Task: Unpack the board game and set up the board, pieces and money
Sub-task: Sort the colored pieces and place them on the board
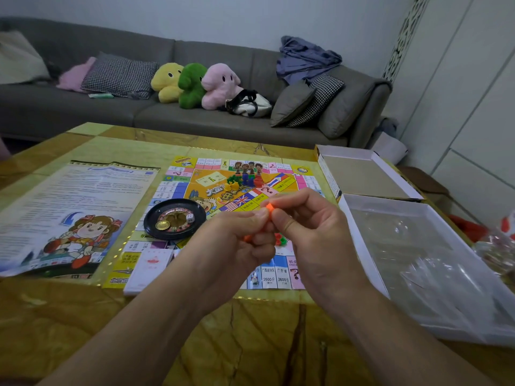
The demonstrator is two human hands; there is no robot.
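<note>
The tabletop (83, 316) is showing a glossy, yellow-green stone-patterned surface, hard and slippery, so small parts are likely to skate on it if dropped. The board (281, 270) is lying flat and fully unfolded near the middle of the tabletop, a thin printed sheet with coloured squares round its edge. The rule sheet (78, 196) is lying flat just beside the board on the left, thin glossy paper. Two open box halves (365, 176) are sitting at the right edge, stiff white card, with a crinkled clear plastic bag (418, 252) resting in the nearer half. A round black roulette wheel (174, 218), hard moulded plastic, is standing on the board with a white die (190, 217) in its bowl. A stack of cards (150, 267) is resting on the board's near edge. Small plastic pieces (242, 181) in yellow, green, blue and red are clustering at the board's centre. Both hands are meeting above the board's near half: the left hand (239, 238) and the right hand (309, 227) are each closing a narrow fingertip grip on a small orange piece (269, 208), apparently parting or sorting pieces. For this step, it is advisable to be working low over the board, pulling gently, and grouping by colour.
</note>
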